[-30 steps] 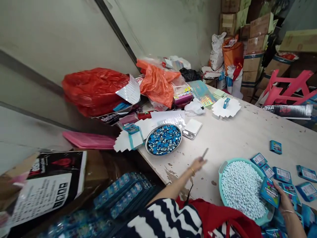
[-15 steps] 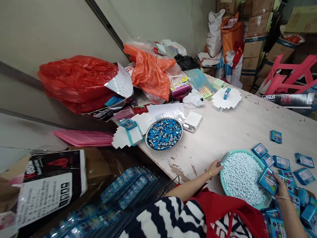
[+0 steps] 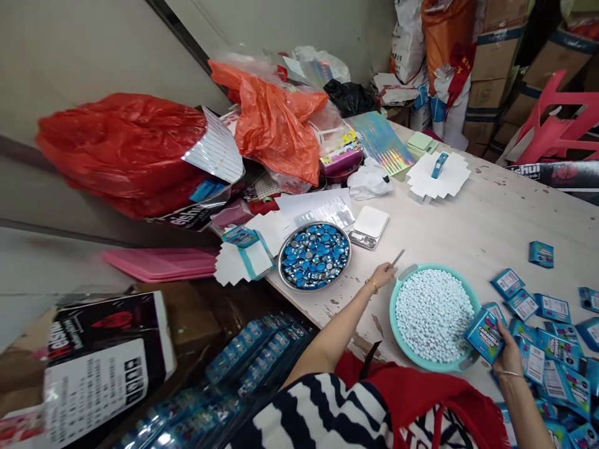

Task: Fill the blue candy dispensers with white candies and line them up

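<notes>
My left hand [image 3: 382, 275] is closed around a thin flat grey tool [image 3: 398, 257] just left of the turquoise bowl [image 3: 470, 288]. White pellets or candies [image 3: 433, 315] fill that bowl. At its right rim, my right hand [image 3: 509, 355] grips a blue printed box [image 3: 485, 335], its front tilted up. Several similar blue boxes [image 3: 555, 378] lie heaped beside and below this hand. Left of my left hand stands a round metal tray [image 3: 279, 267] full of blue and silver caps or discs [image 3: 316, 255].
A small white scale [image 3: 372, 222] sits behind the metal tray. White zigzag-edged card pieces [image 3: 435, 181] carry blue boxes. Orange plastic bags [image 3: 276, 125] and papers crowd the table's back left. Packed blue goods [image 3: 253, 355] lie below the left edge; a pink stool [image 3: 556, 128] stands at right.
My left hand went to the bowl's left rim with the grey tool, then moved back left of it. My right hand keeps hold of the box. The camera view has shifted.
</notes>
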### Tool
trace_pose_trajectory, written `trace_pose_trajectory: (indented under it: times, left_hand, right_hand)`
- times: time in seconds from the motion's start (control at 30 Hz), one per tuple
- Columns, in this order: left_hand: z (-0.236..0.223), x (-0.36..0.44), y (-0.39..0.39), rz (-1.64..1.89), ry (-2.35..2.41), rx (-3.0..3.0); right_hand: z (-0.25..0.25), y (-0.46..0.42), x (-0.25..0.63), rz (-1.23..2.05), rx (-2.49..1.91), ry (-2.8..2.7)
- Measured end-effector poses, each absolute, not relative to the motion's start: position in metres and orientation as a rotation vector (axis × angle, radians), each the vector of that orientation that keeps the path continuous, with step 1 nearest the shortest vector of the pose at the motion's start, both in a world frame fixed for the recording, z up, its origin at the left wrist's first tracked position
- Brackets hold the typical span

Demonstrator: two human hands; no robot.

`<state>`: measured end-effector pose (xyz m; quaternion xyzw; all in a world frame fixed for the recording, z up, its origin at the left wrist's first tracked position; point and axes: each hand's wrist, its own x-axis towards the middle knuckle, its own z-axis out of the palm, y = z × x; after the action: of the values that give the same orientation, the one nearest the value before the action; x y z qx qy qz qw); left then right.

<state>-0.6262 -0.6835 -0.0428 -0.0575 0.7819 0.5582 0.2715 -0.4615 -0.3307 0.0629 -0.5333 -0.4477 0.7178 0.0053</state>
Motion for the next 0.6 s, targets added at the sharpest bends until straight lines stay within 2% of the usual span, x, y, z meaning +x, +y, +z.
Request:
trace_pose_trajectory:
  times: [0.2, 0.37, 0.5, 0.6]
  left_hand:
    - [-0.053, -0.727, -0.700, 1.149, 2.383, -0.464]
    - [-0.052, -0.780, -0.722, 0.907, 2.492, -0.608]
    - [-0.039, -0.787, -0.738, 0.851, 2.540, -0.528]
    - [-0.020, -0.744, -0.749, 0.869, 2.555, -0.352]
  right_hand:
    - [0.060, -0.331, -0.466, 2.156, -1.769, -1.522]
    - [0.059, -0.329, -0.462, 2.033, -1.805, -1.651]
    - [0.060, -0.329, -0.463, 2.016, -1.836, -1.608]
    - [0.055, -0.322, -0.461, 2.086, -1.863, -1.517]
